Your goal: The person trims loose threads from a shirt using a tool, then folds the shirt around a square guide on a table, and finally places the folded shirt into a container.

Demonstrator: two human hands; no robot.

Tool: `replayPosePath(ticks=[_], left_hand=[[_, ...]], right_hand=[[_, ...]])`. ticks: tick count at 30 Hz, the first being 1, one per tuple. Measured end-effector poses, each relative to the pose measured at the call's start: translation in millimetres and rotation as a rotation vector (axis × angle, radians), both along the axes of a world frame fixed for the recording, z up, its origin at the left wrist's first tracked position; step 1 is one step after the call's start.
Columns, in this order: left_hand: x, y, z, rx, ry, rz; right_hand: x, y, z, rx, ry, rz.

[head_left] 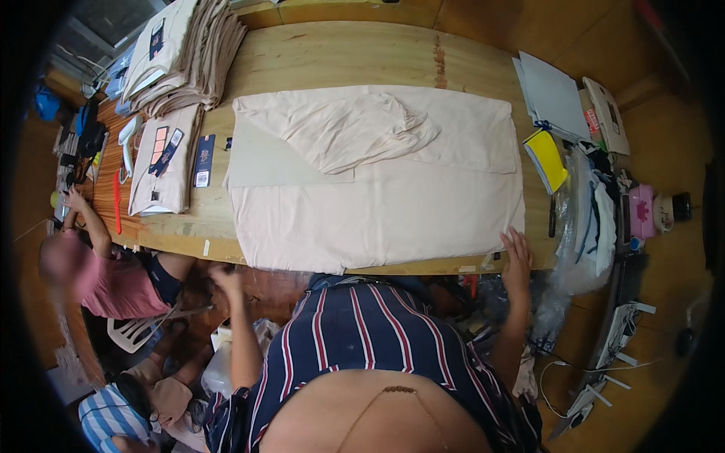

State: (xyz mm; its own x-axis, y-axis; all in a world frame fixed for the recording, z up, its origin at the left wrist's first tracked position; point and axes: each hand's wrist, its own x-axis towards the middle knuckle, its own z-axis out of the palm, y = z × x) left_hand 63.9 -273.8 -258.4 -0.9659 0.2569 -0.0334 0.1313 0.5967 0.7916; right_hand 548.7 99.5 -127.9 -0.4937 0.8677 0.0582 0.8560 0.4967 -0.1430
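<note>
A pale cream garment [377, 189] lies spread flat on the long wooden table [340, 53], one sleeve folded across its upper part. A flat cardboard sheet [264, 162] rests on its left side. My right hand [516, 257] lies flat, fingers apart, on the garment's lower right corner at the table's near edge. My left hand [225, 278] hangs below the table edge at the lower left of the garment, fingers loosely curled, holding nothing I can see.
A stack of folded cream garments [185, 53] and one packed piece with tags [162, 162] sit at the table's left. White boards [551, 94], a yellow pad [547, 158] and plastic bags [581, 226] lie at the right. Two people [113, 279] sit at lower left.
</note>
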Motion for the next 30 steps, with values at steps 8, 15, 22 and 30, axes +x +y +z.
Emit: replayPosePath(ticks=[8,15,22,30], left_hand=[[37.5,57.6,111.4,-0.245,-0.847,-0.925],[-9.5,0.9,196.3,0.331,-0.672,-1.475],[-47.6,70.2,171.6,0.764,-0.470,-0.598],[-60.5,214.3,131.9,-0.060,0.184,-0.309]], right_hand=[[14.4,32.2,-19.4,0.233,0.047,0.070],[58.4,12.4,51.9,-0.354,0.441,-0.116],[9.0,87.9,47.5,-0.320,1.116,-0.332],[-22.1,160.4,-49.0,-0.145,0.676,-0.398]])
